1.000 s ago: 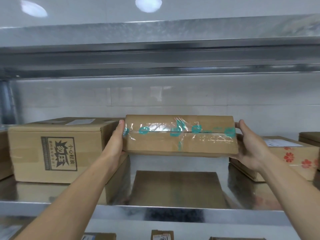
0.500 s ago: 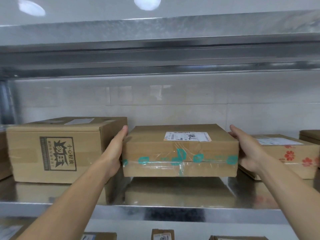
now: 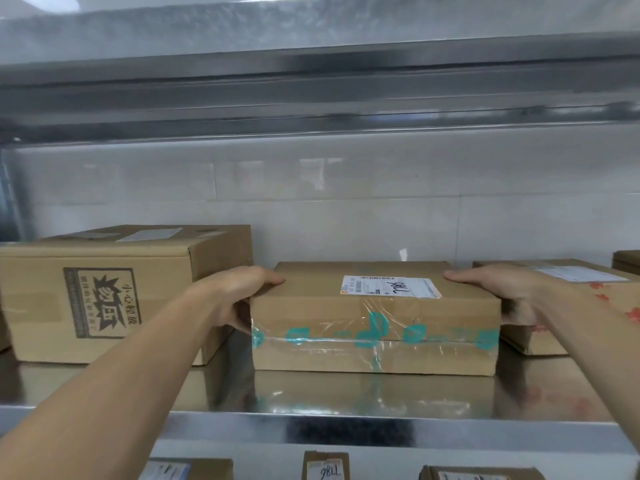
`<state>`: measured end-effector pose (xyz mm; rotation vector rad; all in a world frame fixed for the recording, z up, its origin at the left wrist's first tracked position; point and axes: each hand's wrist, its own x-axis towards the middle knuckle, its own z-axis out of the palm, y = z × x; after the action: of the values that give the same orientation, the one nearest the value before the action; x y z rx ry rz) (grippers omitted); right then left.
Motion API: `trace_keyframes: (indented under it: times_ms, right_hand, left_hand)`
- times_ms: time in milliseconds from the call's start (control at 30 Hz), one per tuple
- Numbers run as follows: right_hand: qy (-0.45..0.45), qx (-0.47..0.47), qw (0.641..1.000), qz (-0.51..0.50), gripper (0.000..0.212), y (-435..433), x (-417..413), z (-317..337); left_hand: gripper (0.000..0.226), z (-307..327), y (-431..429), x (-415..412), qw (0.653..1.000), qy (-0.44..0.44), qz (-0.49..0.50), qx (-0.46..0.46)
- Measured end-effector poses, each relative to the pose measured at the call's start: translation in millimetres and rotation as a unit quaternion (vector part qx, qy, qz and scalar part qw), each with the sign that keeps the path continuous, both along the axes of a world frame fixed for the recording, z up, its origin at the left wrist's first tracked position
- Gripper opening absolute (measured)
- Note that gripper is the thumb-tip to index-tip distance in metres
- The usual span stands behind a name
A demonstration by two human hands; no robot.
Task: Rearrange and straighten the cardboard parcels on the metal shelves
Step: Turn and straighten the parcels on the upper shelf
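Observation:
A flat cardboard parcel (image 3: 374, 313) with teal-printed clear tape and a white label on top rests on the metal shelf (image 3: 346, 424), its long side square to the front edge. My left hand (image 3: 235, 296) grips its left end, thumb on top. My right hand (image 3: 502, 292) grips its right end the same way. A larger cardboard box (image 3: 114, 292) with a black printed stamp stands just left of it. A box with red flower prints (image 3: 588, 306) lies to the right, partly hidden by my right arm.
The underside of the upper shelf (image 3: 311, 81) runs overhead. A white tiled wall (image 3: 346, 202) closes the back. On the level below, several small labelled parcels (image 3: 325, 465) show at the bottom edge. Another box edge (image 3: 627, 261) sits far right.
The parcel was held up with its taped face toward me, then tipped flat, label up, and lowered. Now it rests on the shelf with both hands still on its ends.

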<state>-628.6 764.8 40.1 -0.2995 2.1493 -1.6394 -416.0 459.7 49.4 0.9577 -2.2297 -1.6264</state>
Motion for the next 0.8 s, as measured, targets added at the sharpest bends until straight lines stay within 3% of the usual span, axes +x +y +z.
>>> trace_keyframes:
  times_ms: [133,367,600,800]
  right_hand:
    - [-0.012,0.042,0.999,0.020,0.056,8,-5,0]
    - [-0.024,0.114,0.991,0.062,0.039,6,-14,18]
    - [-0.026,0.189,0.975,0.110,0.052,1,-32,31]
    - [-0.002,0.262,0.953,0.151,0.039,-6,-47,42]
  left_hand:
    - [0.025,4,1,-11,0.999,-0.030,-0.011,-0.022]
    - [0.031,12,0,-31,0.996,-0.075,-0.024,-0.049]
    - [0.042,20,-16,-43,0.984,-0.139,-0.093,-0.068]
    - [0.047,19,-29,-53,0.976,-0.160,-0.111,-0.097]
